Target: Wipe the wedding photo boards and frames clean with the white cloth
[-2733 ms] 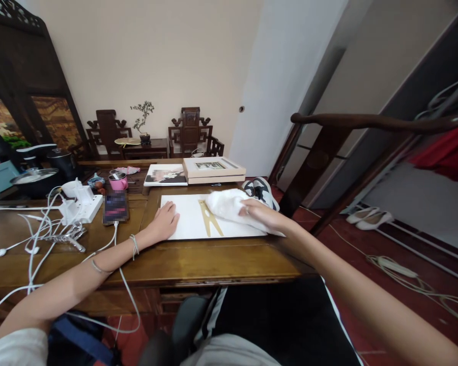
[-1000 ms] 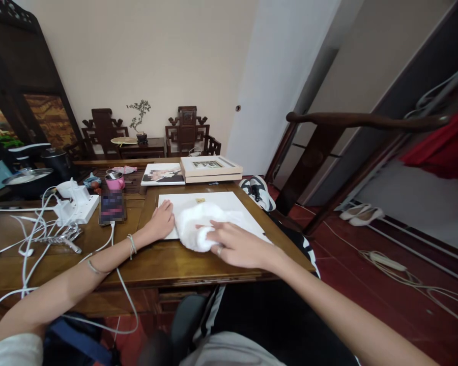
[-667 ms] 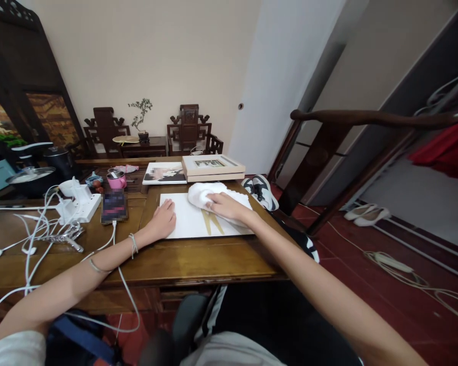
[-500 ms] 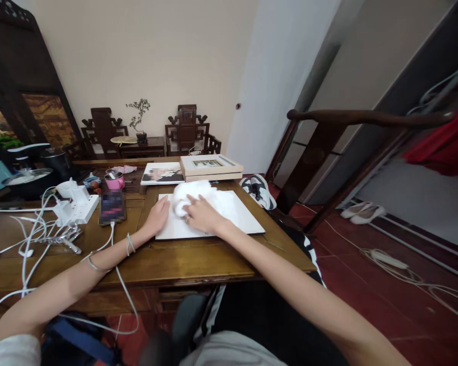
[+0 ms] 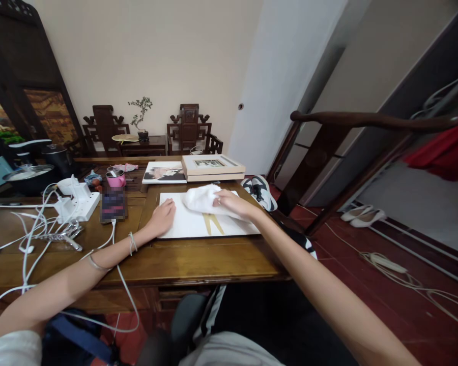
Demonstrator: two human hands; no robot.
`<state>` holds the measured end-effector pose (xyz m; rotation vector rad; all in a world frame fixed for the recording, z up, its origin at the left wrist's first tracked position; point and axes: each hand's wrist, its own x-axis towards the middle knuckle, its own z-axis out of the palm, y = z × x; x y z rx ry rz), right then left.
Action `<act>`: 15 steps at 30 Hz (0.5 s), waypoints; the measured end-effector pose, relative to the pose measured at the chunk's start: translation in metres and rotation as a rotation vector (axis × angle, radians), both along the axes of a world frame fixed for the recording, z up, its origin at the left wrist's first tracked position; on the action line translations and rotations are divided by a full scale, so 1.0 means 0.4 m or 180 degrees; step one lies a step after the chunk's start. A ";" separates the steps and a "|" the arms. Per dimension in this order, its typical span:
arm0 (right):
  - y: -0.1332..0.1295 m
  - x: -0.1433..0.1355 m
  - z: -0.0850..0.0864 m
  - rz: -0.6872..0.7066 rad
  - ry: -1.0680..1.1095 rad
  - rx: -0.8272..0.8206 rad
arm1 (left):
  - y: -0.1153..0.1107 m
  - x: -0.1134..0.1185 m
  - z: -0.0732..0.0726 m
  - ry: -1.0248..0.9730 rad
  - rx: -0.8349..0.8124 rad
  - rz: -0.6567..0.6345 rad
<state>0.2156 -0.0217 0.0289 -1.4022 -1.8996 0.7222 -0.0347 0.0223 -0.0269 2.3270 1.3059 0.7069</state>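
Observation:
A flat white board (image 5: 183, 226) with a dark lower edge lies on the wooden table. Gold-coloured strips (image 5: 212, 223) show on its face near the middle. My right hand (image 5: 231, 202) grips a bunched white cloth (image 5: 201, 198), which rests on the board's upper part and covers some of it. At the board's left edge, my left hand (image 5: 164, 214) lies on the surface with its fingers stretched out and nothing held.
Behind the board are a picture panel (image 5: 164, 173) and a cream framed box (image 5: 213, 169). To the left are a phone (image 5: 113, 206), a pink mug (image 5: 115, 178), a white power strip (image 5: 80, 203) and tangled cables. Sneakers (image 5: 263, 193) sit past the table's right edge.
My right hand has moved right with the cloth, bunching it up and uncovering the gold strips. My left hand has shifted slightly right along the board's left side.

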 end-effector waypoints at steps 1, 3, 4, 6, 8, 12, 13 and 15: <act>0.029 -0.007 -0.008 -0.0105 0.0047 0.0047 | 0.001 -0.001 -0.005 0.0251 0.0087 -0.0077; 0.081 -0.040 -0.019 -0.0272 0.0154 0.0116 | 0.001 -0.003 -0.013 0.0639 0.0254 -0.0166; 0.103 -0.063 -0.023 -0.0317 0.0202 0.0140 | 0.001 -0.004 -0.016 0.0767 0.0327 -0.0188; 0.140 -0.119 -0.025 -0.0319 0.0290 0.0172 | 0.000 -0.006 -0.017 0.0934 0.0433 -0.0216; 0.165 -0.172 -0.024 -0.0206 0.0352 0.0179 | -0.001 -0.008 -0.017 0.1000 0.0517 -0.0220; 0.183 -0.221 -0.024 0.0011 0.0418 0.0185 | 0.001 -0.011 -0.018 0.1005 0.0639 -0.0222; 0.183 -0.216 -0.024 -0.0004 0.0438 0.0186 | 0.001 -0.012 -0.019 0.1018 0.0654 -0.0225; 0.179 -0.183 -0.027 -0.0106 0.0482 0.0182 | 0.002 -0.013 -0.021 0.1052 0.0664 -0.0229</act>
